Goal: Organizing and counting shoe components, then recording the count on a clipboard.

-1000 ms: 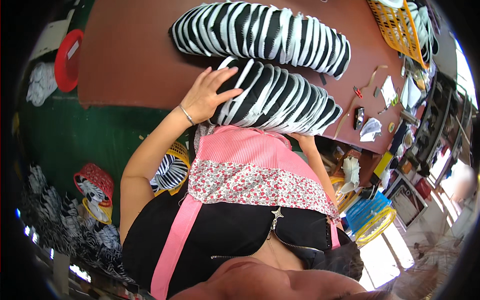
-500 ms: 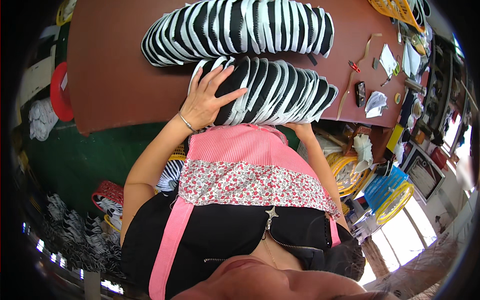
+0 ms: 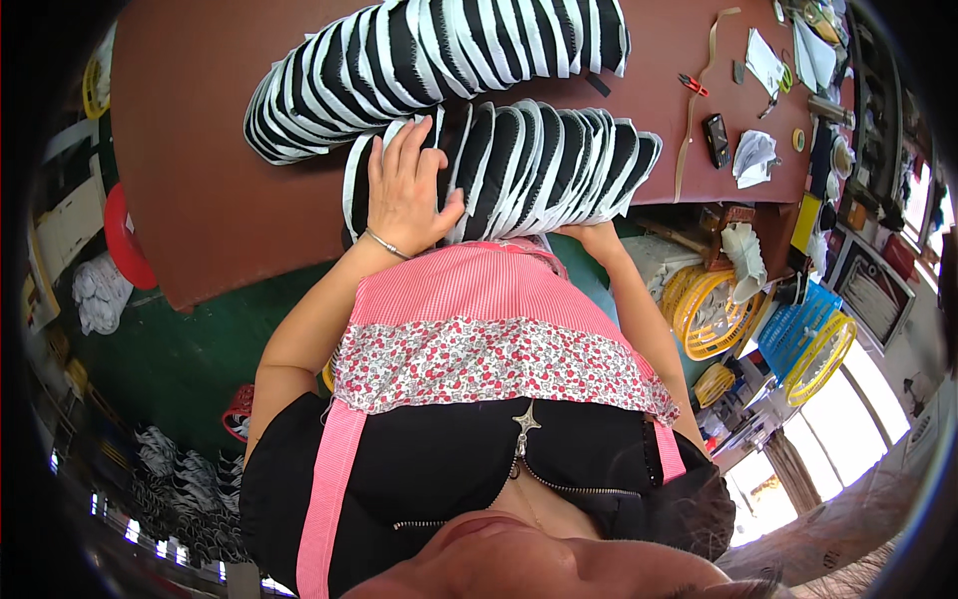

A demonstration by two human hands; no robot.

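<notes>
A row of overlapping black fabric pieces with white edging (image 3: 554,165) lies along the table's near edge, against my apron. My left hand (image 3: 407,195) rests on its left end, fingers stretched forward over the pieces and thumb out to the right. Under that hand, a few end pieces (image 3: 356,185) lean left, apart from the rest. My right hand (image 3: 596,240) is at the near right side of the row, with its fingertips hidden beneath the pieces. Just beyond lies a second, longer row of the same pieces (image 3: 429,65), which neither hand touches.
The brown table (image 3: 190,200) holds red-handled snips (image 3: 693,85), a tan strap (image 3: 685,150), a black box-like object (image 3: 717,140) and folded white papers (image 3: 754,158) at right. A red round stool (image 3: 128,235) stands left. Yellow baskets (image 3: 714,314) sit below right.
My left hand has turned more upright, its fingers closer together. The end pieces under it have shifted left, away from the others. The whole view has turned slightly; my right hand stays at the row.
</notes>
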